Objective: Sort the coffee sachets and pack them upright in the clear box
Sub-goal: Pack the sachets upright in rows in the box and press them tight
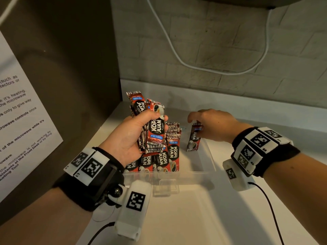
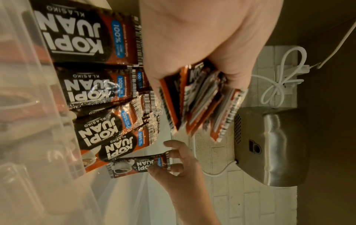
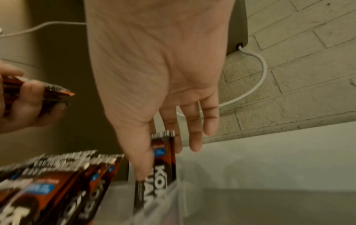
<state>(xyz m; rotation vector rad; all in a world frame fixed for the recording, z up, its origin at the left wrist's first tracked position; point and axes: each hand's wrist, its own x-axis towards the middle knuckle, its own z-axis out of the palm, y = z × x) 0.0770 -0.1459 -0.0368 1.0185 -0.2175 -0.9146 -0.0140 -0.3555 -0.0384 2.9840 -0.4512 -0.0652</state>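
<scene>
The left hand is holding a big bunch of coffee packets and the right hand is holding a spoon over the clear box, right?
Not quite. The left hand does grip a bunch of coffee packets, but the right hand holds no spoon: it pinches one coffee packet upright over the clear box. The head view shows it.

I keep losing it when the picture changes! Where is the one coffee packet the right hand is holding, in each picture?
Head: single sachet right of centre, upright under the right hand.
Left wrist: single sachet low centre, lying sideways.
Right wrist: single sachet centre, below the thumb.
Shared landmark: row of packed sachets.
</scene>
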